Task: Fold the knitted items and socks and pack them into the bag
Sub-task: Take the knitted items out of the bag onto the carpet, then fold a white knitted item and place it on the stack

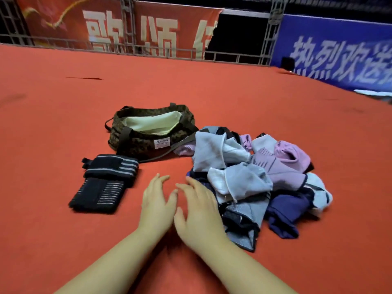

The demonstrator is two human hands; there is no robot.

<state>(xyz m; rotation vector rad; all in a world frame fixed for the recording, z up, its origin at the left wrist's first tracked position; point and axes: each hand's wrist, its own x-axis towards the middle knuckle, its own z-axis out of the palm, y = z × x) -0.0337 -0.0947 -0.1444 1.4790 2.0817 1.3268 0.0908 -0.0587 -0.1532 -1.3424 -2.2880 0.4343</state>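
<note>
Near the front edge of the red surface (pixel 233 98), left hand (pixel 156 205) and right hand (pixel 198 211) lie side by side, palms down, fingers loosely spread and holding nothing — right hand just beside the sock pile (pixel 256 181), contact unclear. Pile is a loose heap of pale blue, lilac, grey and navy socks, right of centre. Camouflage bag (pixel 148 136) sits behind the hands, mouth open, pale lining showing, white "FASHION" label on its near side, touching the pile's far-left corner. Two folded black striped knitted items (pixel 104 183) lie left of the hands, overlapping, just in front of the bag — banners and metal railing along the far edge
</note>
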